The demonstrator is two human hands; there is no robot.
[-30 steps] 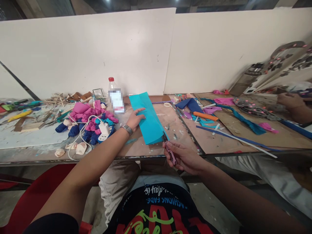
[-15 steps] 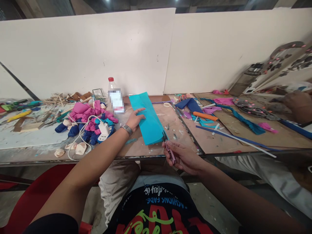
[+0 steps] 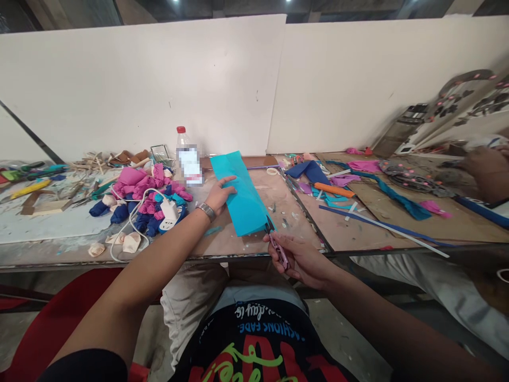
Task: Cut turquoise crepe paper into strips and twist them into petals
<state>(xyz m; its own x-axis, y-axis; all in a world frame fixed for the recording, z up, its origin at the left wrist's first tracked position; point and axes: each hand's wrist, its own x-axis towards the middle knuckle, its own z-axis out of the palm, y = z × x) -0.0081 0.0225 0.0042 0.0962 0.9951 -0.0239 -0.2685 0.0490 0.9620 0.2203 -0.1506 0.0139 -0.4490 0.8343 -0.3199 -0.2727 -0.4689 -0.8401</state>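
Nearest the camera, the right hand [image 3: 292, 256] is closing its grip around dark-bladed scissors with pink handles [image 3: 280, 253], whose blades are meeting the near right corner of a long, thin, turquoise-blue rectangular sheet [image 3: 247, 204]. The sheet is lying slantwise, its far end leaning leftward, over the paint-flecked, brownish worktop [image 3: 218, 244]; whether it is paper or cloth is not showing clearly. Farther up, the left hand [image 3: 221, 194] is resting spread fingers on the sheet's left side, its grip relaxed rather than clenched, and is apparently steadying the material. For a clean edge, the step is probably calling for short, even strokes, with the blades running parallel to the long right side and the left fingers kept clear of the cutting line; since the sheet is looking limp, light tension is likely helping against creases. Beyond, to the left, a heap of pink and dark-blue bundles [image 3: 133, 178] is crowding the surface, while a clear, red-capped bottle [image 3: 182, 139] is standing before a tall white panel [image 3: 159, 69].
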